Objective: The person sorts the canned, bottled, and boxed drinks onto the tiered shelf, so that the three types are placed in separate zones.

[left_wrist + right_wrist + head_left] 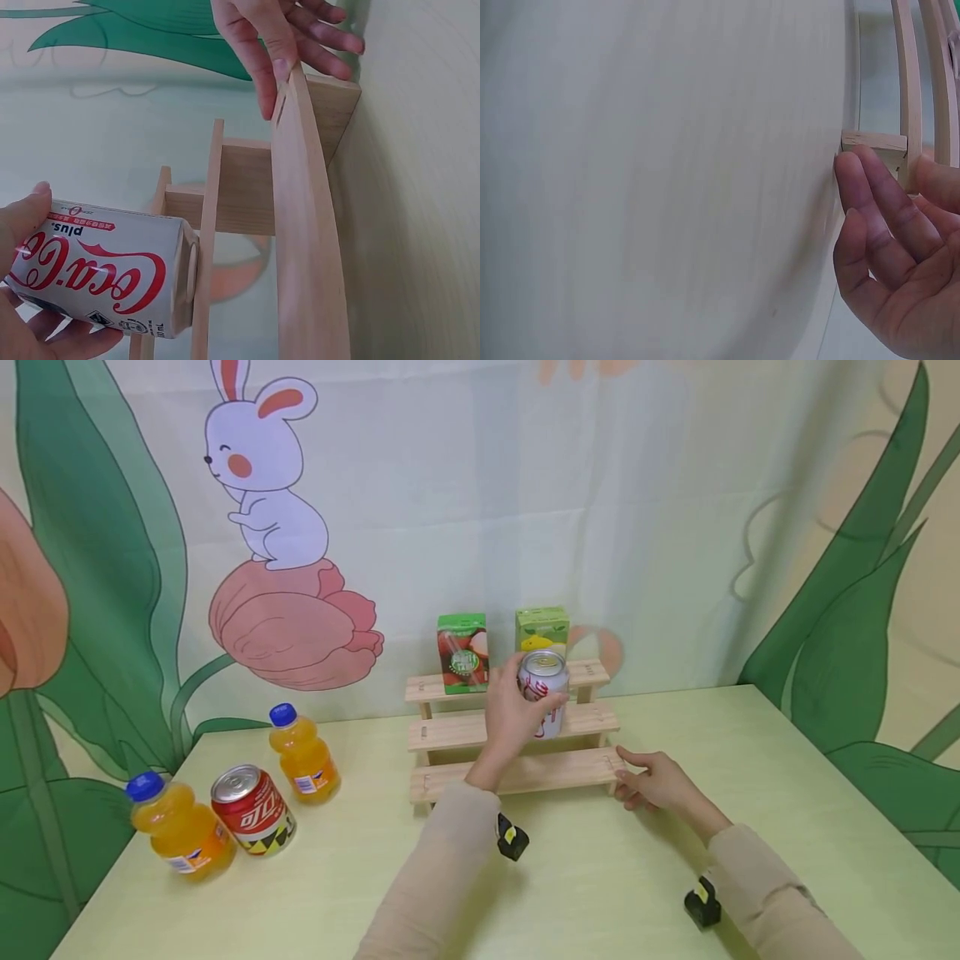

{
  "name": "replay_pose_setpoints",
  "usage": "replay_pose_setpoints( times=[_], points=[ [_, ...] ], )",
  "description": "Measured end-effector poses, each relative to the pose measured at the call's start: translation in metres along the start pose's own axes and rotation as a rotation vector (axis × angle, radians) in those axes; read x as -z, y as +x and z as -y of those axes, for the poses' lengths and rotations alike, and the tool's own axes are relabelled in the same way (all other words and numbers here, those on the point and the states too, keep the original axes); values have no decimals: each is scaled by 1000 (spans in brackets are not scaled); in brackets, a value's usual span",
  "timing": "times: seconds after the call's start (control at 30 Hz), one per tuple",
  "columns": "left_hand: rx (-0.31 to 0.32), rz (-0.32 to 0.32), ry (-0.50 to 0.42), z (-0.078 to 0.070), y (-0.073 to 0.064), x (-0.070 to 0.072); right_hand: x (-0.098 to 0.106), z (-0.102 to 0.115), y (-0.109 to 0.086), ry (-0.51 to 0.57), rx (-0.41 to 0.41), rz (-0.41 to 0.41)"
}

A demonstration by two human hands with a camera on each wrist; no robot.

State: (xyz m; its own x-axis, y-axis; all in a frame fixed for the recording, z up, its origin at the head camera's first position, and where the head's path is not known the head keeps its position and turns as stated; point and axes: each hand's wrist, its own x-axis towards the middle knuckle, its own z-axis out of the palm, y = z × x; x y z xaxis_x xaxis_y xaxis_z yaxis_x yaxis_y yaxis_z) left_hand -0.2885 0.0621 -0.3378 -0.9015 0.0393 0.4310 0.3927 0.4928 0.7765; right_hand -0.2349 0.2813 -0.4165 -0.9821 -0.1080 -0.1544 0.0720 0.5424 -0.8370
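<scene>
My left hand (508,714) grips a white Coca-Cola Plus can (105,262) around its sides. The can is upright over the middle step of a three-tier wooden stand (517,774); its base is close to that board, and I cannot tell whether it touches. At the stand's right end, my right hand (654,781) pinches the end of the lowest board between thumb and finger, its other fingers loosely bent in the right wrist view. On the top step are a green-and-red juice carton (462,656) and a light green carton (543,625), partly hidden by the can.
At the table's left are two orange drink bottles with blue caps, the nearer bottle (191,835) and the farther bottle (306,756). A red cola can (255,814) stands between them. A printed curtain (420,527) hangs behind the table (600,877).
</scene>
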Motion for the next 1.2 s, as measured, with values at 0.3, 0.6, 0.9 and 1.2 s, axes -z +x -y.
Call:
replay_pose_setpoints(
  times=[0.3,0.6,0.9,1.2],
  points=[
    [-40,-38,15,0,2,-6,1,0,-1,-2,4,-1],
    [-52,-30,10,2,2,-6,2,1,-1,-14,6,-3],
    [-86,36,48,7,-1,1,-1,0,0,-46,-3,-8],
    [-113,131,-80,15,-4,17,-2,0,1,-58,10,-12]
  ],
)
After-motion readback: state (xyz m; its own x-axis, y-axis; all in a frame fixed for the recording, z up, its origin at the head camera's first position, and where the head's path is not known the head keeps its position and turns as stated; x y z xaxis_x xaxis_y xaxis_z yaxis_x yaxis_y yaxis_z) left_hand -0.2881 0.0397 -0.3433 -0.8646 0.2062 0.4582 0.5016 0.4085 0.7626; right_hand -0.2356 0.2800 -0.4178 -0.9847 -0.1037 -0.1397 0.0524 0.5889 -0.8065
